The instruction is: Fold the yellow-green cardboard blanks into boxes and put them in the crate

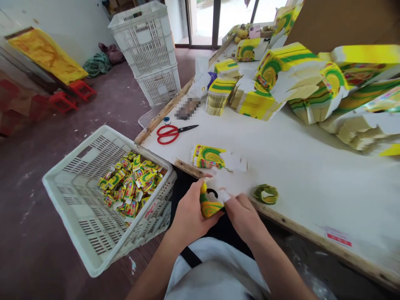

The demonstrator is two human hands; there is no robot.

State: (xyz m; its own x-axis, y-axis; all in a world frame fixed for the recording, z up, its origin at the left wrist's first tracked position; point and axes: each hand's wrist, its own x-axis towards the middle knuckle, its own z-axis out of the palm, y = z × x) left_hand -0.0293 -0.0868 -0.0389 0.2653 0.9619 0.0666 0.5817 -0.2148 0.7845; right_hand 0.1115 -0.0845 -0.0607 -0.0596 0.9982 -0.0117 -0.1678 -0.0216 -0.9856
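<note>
At the table's front edge my left hand [190, 208] is wrapped round a small yellow and green cardboard box [208, 204]. White flaps stand up from its top end. My right hand [243, 214] pinches a white flap on the box's right side. Just beyond, a short stack of flat printed cartons [209, 157] lies on the white table [296, 166]. To the right of my right hand sits a ring of green and yellow band [265, 194]. How far the box is folded is hard to make out.
Left of the table, a white plastic crate [109, 266] holds many small yellow boxes [131, 187]. Red-handled scissors [168, 134] lie near the left edge. Bundles of flat cartons [259, 102] line the back. Stacked white crates [150, 54] stand on the floor behind.
</note>
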